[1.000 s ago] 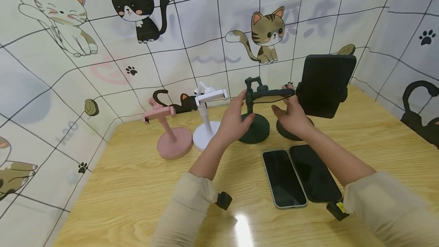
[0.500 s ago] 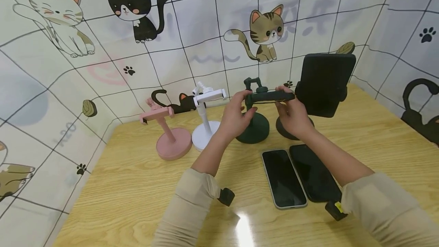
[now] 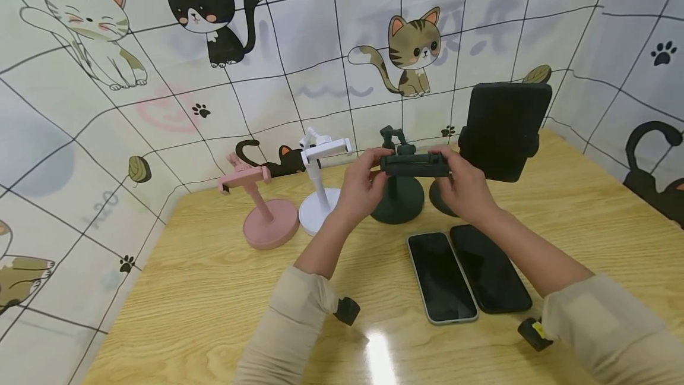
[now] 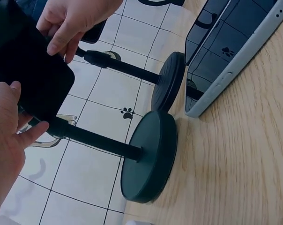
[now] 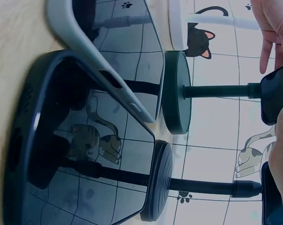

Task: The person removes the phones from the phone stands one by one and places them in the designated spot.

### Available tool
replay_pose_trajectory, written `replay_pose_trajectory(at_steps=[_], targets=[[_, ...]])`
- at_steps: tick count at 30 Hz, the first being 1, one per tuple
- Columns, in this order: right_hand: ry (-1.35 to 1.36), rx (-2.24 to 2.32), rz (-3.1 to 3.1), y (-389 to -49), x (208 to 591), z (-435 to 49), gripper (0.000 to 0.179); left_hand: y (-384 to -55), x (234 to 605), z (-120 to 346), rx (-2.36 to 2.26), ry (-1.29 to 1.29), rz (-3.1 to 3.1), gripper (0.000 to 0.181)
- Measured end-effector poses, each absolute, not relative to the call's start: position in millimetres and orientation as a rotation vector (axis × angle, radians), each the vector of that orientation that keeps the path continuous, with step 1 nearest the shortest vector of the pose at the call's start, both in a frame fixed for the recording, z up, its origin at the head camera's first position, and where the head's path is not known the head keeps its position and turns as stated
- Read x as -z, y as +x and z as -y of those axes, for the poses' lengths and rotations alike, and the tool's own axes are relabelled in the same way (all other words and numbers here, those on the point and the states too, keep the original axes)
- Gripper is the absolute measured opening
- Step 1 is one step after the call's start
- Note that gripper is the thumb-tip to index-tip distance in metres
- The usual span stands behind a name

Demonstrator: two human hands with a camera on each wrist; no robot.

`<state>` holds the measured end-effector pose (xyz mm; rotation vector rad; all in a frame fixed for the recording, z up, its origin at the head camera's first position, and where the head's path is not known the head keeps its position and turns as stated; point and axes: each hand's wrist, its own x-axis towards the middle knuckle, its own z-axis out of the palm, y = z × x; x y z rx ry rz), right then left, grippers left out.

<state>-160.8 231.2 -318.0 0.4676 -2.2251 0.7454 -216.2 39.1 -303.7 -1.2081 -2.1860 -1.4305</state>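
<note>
Here, my left grip (image 3: 366, 188) and right grip (image 3: 465, 188) pinch a dark slab (image 3: 412, 170).
It lies between them, above a green base (image 3: 398, 210).

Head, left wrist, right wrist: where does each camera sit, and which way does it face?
Head: worn on the head, facing forward and down at the table; left hand, right hand and sleeves show.
Left wrist: on that wrist, rolled sideways, facing the green stand; both hands show.
Right wrist: on that wrist, also sideways, facing the wall; both hands partly show.
Shared: both wrist views show the green stand.
</note>
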Motion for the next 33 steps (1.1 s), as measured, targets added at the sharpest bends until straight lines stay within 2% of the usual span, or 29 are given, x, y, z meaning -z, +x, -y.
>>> replay_pose_trajectory(at_steps=[7, 15, 18, 22, 25, 33], targets=[[0.612, -0.614, 2.132, -157.4, 321.7, -233.2, 0.039, -211.9, 306.4, -33.5, 1.466, -1.243, 2.152, 0.031], [0.685, -0.527, 2.077, -155.4, 322.9, -233.9, 0.048, -188.8, 290.7, -25.5, 1.386, -1.300, 2.062, 0.028], [0.712, -0.513, 2.053, -154.9, 322.8, -233.8, 0.045, -195.3, 299.5, -25.9, 1.359, -1.303, 2.039, 0.029], [0.715, -0.511, 2.010, -155.9, 322.6, -231.8, 0.023, -205.4, 311.7, -27.3, 1.335, -1.303, 2.009, 0.031], [0.700, -0.507, 1.965, -156.5, 322.4, -228.4, 0.036, -206.5, 313.9, -26.1, 1.315, -1.306, 1.986, 0.032], [0.701, -0.514, 1.859, -152.8, 317.3, -216.4, 0.033, -197.9, 304.9, -14.6, 1.271, -1.342, 1.946, 0.033]])
